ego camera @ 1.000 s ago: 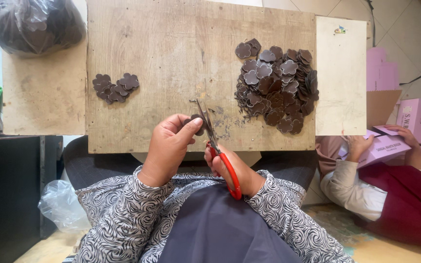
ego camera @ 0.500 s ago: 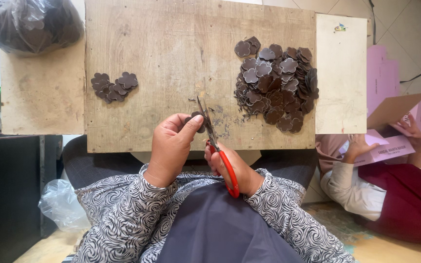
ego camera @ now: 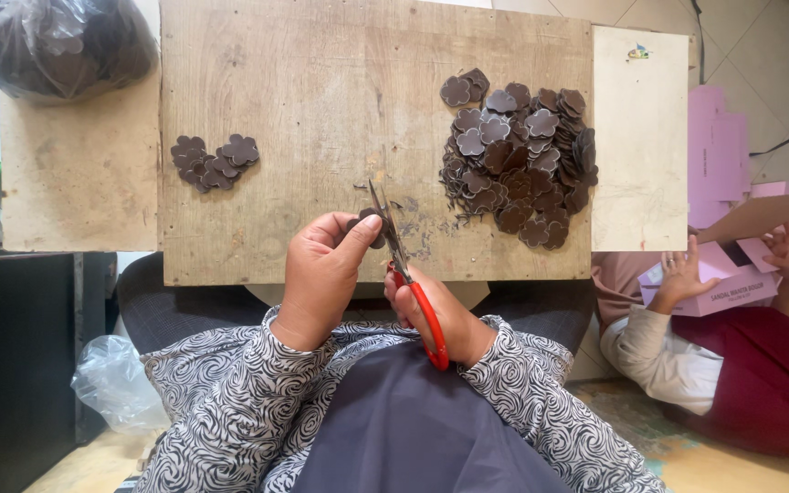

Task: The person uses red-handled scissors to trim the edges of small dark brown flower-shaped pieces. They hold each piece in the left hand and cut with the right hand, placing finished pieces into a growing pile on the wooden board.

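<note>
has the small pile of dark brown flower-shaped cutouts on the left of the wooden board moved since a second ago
No. The small pile of dark brown flower-shaped cutouts sits in the same spot on the wooden board, near its left edge.

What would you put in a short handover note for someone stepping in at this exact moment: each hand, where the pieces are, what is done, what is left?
Left hand: pinches one dark flower-shaped piece over the wooden board.
Right hand: grips the red-handled scissors, blades at that piece.
Small pile of flower pieces lies on the board's left; large pile lies on its right.
Done, it seems: the small pile, if those are trimmed ones; scraps lie near the blades.
Left: likely the held piece and the large pile.
A co-worker's hand handles a pink box at the right.
</note>
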`<state>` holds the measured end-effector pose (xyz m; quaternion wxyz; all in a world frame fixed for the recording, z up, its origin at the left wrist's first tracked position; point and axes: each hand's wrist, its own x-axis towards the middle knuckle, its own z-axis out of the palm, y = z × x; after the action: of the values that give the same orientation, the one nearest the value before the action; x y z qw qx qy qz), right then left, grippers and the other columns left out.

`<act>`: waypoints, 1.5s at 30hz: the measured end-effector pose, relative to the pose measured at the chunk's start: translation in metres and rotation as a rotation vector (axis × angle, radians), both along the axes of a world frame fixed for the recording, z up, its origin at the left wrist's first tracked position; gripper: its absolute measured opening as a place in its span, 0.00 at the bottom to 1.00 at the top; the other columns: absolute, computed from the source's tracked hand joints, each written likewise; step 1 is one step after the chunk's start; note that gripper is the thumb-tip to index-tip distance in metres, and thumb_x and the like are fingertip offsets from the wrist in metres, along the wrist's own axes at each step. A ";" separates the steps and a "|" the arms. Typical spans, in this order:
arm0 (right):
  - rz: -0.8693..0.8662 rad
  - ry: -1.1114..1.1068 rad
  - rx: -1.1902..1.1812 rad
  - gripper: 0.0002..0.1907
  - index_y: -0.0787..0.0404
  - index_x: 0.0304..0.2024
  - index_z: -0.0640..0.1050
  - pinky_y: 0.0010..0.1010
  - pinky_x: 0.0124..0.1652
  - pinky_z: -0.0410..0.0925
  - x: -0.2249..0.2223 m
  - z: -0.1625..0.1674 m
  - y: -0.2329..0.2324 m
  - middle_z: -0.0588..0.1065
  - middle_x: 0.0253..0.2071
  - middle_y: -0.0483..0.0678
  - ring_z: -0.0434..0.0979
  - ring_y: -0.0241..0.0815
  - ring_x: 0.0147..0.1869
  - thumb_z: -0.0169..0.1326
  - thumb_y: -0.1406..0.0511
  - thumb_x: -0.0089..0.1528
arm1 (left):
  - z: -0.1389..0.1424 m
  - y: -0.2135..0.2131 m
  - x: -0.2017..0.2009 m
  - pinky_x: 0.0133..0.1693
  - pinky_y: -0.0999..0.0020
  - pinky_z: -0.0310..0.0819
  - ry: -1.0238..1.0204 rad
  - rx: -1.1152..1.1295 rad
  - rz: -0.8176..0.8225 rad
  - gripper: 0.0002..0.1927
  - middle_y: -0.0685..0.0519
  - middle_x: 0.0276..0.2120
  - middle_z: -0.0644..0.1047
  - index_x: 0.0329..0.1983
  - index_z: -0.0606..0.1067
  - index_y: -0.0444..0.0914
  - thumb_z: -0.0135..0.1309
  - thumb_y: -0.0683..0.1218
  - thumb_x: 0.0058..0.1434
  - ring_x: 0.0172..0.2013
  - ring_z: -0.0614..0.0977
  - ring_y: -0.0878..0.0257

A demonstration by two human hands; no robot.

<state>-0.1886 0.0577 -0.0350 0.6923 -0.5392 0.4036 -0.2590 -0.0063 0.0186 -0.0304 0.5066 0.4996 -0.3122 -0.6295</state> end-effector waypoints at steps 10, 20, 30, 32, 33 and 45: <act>-0.027 -0.005 0.051 0.31 0.60 0.40 0.67 0.22 0.29 0.59 0.001 0.000 0.001 0.62 0.28 0.39 0.59 0.29 0.29 0.42 0.38 0.67 | -0.001 0.000 0.002 0.37 0.77 0.72 -0.017 0.001 0.001 0.09 0.55 0.32 0.81 0.38 0.80 0.32 0.59 0.45 0.66 0.33 0.77 0.72; -0.057 -0.087 0.093 0.28 0.60 0.42 0.67 0.22 0.30 0.60 -0.001 -0.004 0.003 0.62 0.30 0.39 0.59 0.29 0.30 0.44 0.41 0.68 | 0.003 -0.001 0.006 0.35 0.77 0.69 0.036 0.034 -0.076 0.10 0.58 0.33 0.81 0.41 0.80 0.34 0.58 0.47 0.66 0.32 0.76 0.74; -0.028 -0.088 0.096 0.34 0.60 0.45 0.67 0.23 0.32 0.61 -0.003 -0.007 0.003 0.62 0.34 0.41 0.60 0.31 0.33 0.43 0.37 0.66 | -0.002 -0.003 0.005 0.43 0.77 0.76 0.017 -0.111 -0.105 0.09 0.54 0.38 0.83 0.43 0.79 0.31 0.56 0.44 0.68 0.39 0.81 0.72; -0.029 -0.065 0.064 0.35 0.60 0.45 0.68 0.23 0.33 0.62 -0.003 -0.005 0.002 0.63 0.34 0.41 0.61 0.31 0.33 0.43 0.36 0.65 | -0.002 -0.001 0.006 0.40 0.77 0.76 -0.021 -0.096 -0.111 0.08 0.53 0.37 0.83 0.41 0.79 0.30 0.57 0.43 0.68 0.37 0.81 0.72; -0.029 -0.053 0.049 0.35 0.60 0.45 0.68 0.23 0.33 0.62 -0.002 -0.004 0.002 0.64 0.34 0.40 0.61 0.31 0.33 0.43 0.35 0.65 | -0.001 -0.001 0.007 0.39 0.77 0.75 -0.041 -0.087 -0.114 0.08 0.53 0.36 0.83 0.40 0.79 0.30 0.57 0.42 0.68 0.36 0.80 0.73; -0.059 -0.099 0.079 0.32 0.60 0.41 0.68 0.22 0.31 0.59 -0.002 -0.003 0.002 0.62 0.31 0.39 0.59 0.30 0.31 0.44 0.38 0.67 | 0.003 0.000 0.007 0.41 0.78 0.77 -0.052 -0.085 -0.095 0.08 0.53 0.36 0.83 0.41 0.79 0.30 0.57 0.42 0.67 0.37 0.81 0.72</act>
<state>-0.1901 0.0599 -0.0383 0.7244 -0.4857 0.3944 -0.2895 0.0008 0.0184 -0.0272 0.4886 0.4787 -0.3751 -0.6257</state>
